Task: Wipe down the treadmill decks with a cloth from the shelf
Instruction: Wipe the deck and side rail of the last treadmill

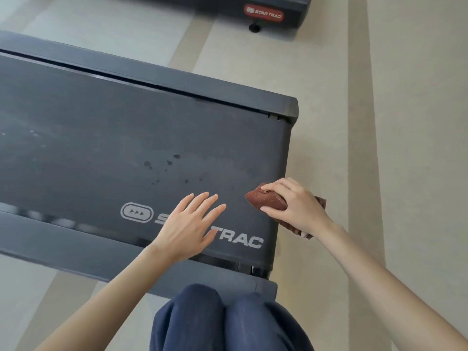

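The cloth (268, 200) is brown and bunched up, and it sits at the back end of the deck (101, 148), near the corner closest to the person. The right hand (295, 203) grips it, with the thumb and fingers curled round it, and part of the cloth hangs out past the wrist, over the deck's edge. The left hand (188, 225) is open, its fingers straight and spread, over the white logo (138, 212); whether it rests on the deck or hovers just above, I cannot tell. Dark wet-looking spots (169, 163) sit on the deck, a little way in from the cloth. The person looks to be crouching, with two blue knees (222, 315) at the near rail. A second treadmill (266, 13) shows at the top, across the floor (405, 122). I think the wiping of this deck is just starting or early on. Next, the cloth should press flat and slide over the spots, then along the rest of the deck.
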`<state>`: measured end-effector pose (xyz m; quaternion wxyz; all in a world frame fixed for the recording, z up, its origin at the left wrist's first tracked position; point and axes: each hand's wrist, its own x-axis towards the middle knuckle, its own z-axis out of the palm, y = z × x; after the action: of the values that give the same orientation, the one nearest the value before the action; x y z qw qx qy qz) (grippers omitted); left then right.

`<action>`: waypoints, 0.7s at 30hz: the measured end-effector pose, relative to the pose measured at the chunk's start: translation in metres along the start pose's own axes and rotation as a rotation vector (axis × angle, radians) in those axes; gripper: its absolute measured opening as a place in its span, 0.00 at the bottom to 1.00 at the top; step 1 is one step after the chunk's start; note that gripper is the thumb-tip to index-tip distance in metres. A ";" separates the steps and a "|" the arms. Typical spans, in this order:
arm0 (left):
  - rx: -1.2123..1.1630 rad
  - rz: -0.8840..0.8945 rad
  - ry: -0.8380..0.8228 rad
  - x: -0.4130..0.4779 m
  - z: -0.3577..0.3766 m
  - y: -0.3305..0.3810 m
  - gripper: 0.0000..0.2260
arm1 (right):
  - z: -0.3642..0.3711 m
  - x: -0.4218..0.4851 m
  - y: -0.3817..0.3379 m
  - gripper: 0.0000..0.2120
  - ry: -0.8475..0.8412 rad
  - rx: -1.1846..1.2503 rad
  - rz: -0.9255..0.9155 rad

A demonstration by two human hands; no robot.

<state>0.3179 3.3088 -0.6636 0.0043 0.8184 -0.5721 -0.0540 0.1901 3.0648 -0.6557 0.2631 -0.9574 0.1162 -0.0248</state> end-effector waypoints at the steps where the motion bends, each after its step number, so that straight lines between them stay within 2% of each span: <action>1: 0.001 -0.007 -0.006 0.004 0.024 -0.003 0.23 | 0.020 0.003 0.013 0.18 0.006 -0.001 -0.009; 6: -0.010 -0.023 -0.014 0.020 0.122 -0.009 0.24 | 0.105 0.013 0.061 0.18 0.029 0.002 -0.080; 11: -0.019 -0.074 0.024 0.028 0.184 -0.009 0.24 | 0.159 0.017 0.090 0.18 0.085 -0.021 -0.154; 16: -0.063 -0.109 0.027 0.022 0.214 -0.011 0.24 | 0.199 0.011 0.094 0.18 0.159 -0.020 -0.164; 21: -0.082 -0.103 0.034 0.024 0.220 -0.024 0.24 | 0.220 0.005 0.095 0.17 0.279 -0.184 -0.191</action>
<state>0.3285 3.3066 -0.8857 0.0449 0.8468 -0.5262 -0.0636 0.1986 3.0940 -0.8940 0.1522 -0.9714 0.0621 -0.1715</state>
